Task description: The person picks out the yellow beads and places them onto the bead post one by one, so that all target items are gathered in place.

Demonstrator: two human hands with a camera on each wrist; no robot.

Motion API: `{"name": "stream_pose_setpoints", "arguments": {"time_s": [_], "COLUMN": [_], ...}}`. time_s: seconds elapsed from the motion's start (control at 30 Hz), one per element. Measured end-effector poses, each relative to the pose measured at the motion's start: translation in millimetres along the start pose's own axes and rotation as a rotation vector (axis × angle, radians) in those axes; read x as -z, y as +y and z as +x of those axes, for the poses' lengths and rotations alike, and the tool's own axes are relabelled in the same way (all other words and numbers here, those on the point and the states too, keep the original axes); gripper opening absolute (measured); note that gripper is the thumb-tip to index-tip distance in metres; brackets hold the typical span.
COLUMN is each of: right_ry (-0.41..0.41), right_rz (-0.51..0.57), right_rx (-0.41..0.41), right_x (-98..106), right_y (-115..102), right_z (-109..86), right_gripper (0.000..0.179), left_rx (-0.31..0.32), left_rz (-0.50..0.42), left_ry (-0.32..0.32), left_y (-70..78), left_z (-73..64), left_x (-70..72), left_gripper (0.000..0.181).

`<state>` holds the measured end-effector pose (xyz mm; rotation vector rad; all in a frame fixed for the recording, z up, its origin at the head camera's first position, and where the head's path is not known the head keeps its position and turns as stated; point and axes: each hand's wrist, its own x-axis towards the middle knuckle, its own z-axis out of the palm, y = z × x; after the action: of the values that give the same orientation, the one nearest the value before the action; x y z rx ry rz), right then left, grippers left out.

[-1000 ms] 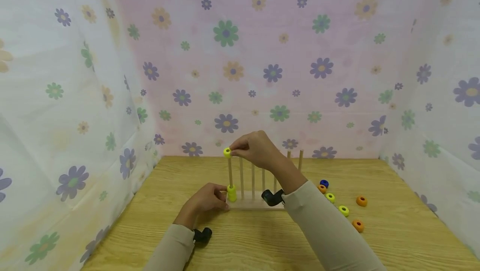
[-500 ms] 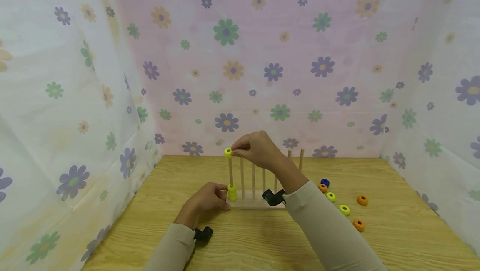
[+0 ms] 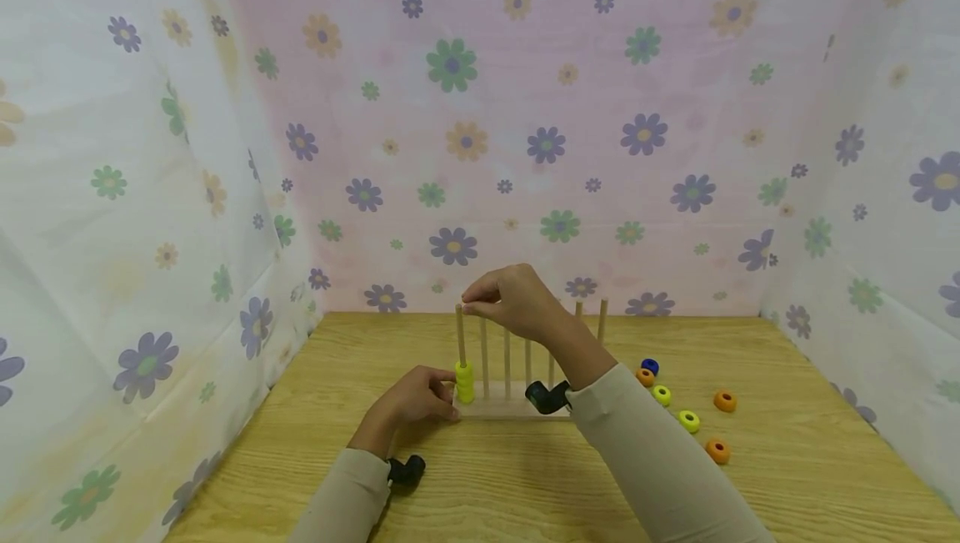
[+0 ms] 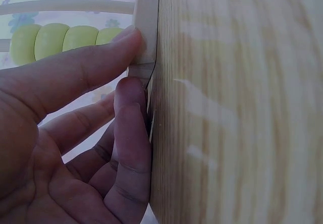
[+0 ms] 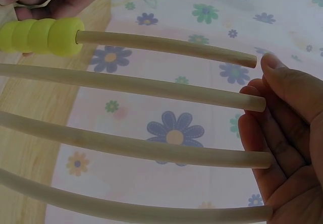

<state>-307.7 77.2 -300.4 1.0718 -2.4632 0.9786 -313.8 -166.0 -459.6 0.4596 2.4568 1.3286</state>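
Note:
A wooden peg rack, with a flat base [image 3: 510, 409] and a row of upright pegs, stands on the table. Several yellow beads [image 3: 465, 383] are stacked at the bottom of its leftmost peg [image 3: 461, 334]. My left hand [image 3: 408, 397] holds the left end of the base, thumb on the near side, as the left wrist view [image 4: 86, 133] also shows. At the top of the leftmost peg is my right hand [image 3: 513, 299], its fingers loosely bent beside the tip. In the right wrist view nothing sits between those fingers [image 5: 272, 62].
Loose beads lie right of the rack on the wooden table [image 3: 600, 485]: a blue bead [image 3: 650, 367], yellow beads [image 3: 688, 421] and orange beads [image 3: 724, 400]. Flower-printed cloth [image 3: 480, 109] walls in the back and sides. My right forearm crosses in front of the rack.
The yellow bead that my right hand pinched at the peg's top has been let go. It has dropped down the peg onto the stack. Both hands have stayed in place.

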Motion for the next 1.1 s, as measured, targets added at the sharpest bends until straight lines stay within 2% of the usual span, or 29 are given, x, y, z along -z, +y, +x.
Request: {"name": "stream_pose_setpoints", "arguments": {"time_s": [0.33,0.63,0.87,1.1], "right_ry": [0.041,0.039,0.068,0.098], "right_rz": [-0.04,-0.039,-0.057,-0.078], "right_rx": [0.029,0.043,0.093,0.148], "right_x": [3,5,10,13], "right_y": [2,3,3,4], "right_z": [-1.2,-6.1,-10.7,-19.6], "right_gripper": [0.014,0.021,0.021,0.018], "left_rx": [0.013,0.015,0.028,0.018], "left_rz": [-0.006,0.013,0.023,-0.006], "left_ry": [0.009,0.013,0.022,0.01], "left_y": [2.8,2.5,1.0,3.3], "left_z": [-0.8,-1.7,-1.0,-3.3], "left_x": [-0.9,-1.2,0.5,-0.4], "left_gripper": [0.073,0.072,0.073,0.073]}}
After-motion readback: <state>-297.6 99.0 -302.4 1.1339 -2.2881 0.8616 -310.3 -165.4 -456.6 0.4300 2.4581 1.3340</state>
